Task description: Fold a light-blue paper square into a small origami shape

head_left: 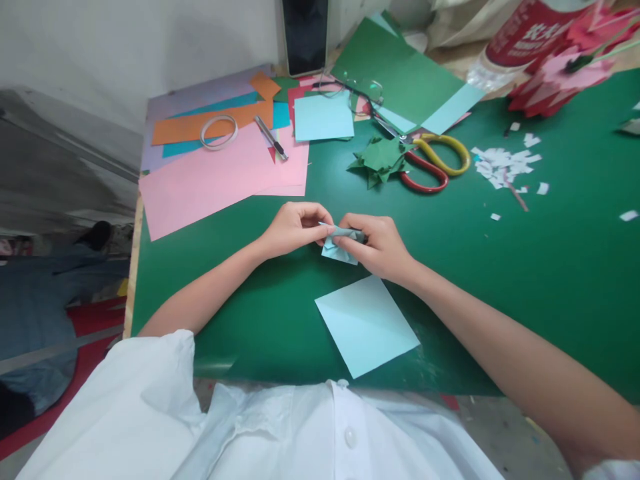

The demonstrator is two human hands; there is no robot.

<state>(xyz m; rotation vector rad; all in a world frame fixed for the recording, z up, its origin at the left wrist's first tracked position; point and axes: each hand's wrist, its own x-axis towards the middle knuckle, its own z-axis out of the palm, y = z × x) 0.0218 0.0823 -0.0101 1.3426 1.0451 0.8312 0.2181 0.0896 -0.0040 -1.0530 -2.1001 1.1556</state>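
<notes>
Between my two hands is a small folded piece of light blue paper, raised a little over the green table or resting on it; I cannot tell which. My left hand pinches its left corner between thumb and fingers. On the other side, my right hand grips the folds, its thumb lying across the top. The fingers cover part of the folded shape. Nearer my body, a flat light blue paper square lies on the table, just below my right hand.
Beyond my hands lie a green folded paper piece, scissors, pink paper, a cutter knife, a tape roll and stacked blue sheets. White paper scraps, a bottle and red paper flowers are at right.
</notes>
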